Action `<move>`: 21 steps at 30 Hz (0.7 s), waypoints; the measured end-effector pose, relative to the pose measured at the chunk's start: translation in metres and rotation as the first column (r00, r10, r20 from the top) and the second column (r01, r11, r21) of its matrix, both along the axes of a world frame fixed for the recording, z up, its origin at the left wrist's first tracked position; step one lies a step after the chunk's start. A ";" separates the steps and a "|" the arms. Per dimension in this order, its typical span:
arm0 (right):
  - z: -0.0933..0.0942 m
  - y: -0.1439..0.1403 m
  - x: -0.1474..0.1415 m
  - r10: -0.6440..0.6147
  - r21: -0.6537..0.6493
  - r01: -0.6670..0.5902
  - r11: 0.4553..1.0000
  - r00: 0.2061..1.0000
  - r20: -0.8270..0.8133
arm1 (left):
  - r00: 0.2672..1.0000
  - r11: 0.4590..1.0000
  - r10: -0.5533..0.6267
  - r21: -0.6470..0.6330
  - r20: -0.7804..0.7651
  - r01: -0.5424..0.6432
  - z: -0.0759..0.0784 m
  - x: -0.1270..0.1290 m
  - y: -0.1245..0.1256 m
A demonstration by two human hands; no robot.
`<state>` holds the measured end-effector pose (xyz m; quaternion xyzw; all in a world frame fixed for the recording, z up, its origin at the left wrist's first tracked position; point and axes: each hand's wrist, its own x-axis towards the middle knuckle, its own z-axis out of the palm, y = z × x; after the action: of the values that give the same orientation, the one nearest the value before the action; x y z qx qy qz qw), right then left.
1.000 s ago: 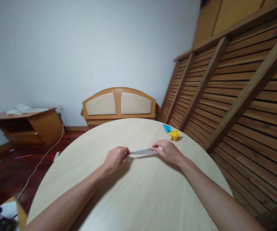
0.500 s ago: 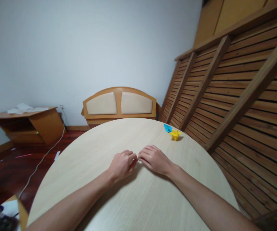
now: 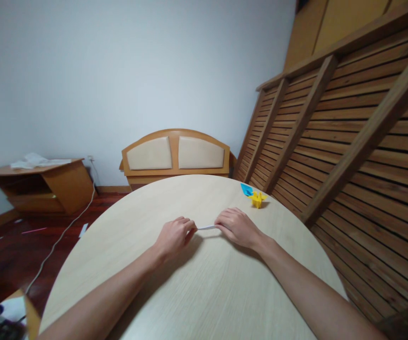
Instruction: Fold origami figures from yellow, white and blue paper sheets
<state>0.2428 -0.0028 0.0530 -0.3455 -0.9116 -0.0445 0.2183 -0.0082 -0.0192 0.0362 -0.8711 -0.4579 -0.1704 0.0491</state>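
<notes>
Head view: white paper strip (image 3: 206, 227) flat on bench (image 3: 204, 283), long axis left-right; left hand (image 3: 173, 237) and right hand (image 3: 237, 227) fingers pinch opposite ends.

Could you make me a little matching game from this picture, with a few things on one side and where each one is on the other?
Things:
1. white paper
2. yellow figure
3. blue figure
4. cable

Places:
A. on the floor
B. between the left hand and right hand
C. farthest back on the table
D. just in front of the blue one

Pairs: 1-B, 2-D, 3-C, 4-A
</notes>
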 end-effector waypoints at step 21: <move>-0.004 0.008 0.000 0.003 -0.052 -0.004 0.999 1.000 -0.018 | 0.979 0.984 0.078 -0.173 0.187 -0.045 -0.001 0.002 0.001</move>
<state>0.2425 0.0052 0.0485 -0.3499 -0.9111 -0.0174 0.2173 -0.0057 -0.0181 0.0351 -0.8368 -0.5001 -0.2135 -0.0637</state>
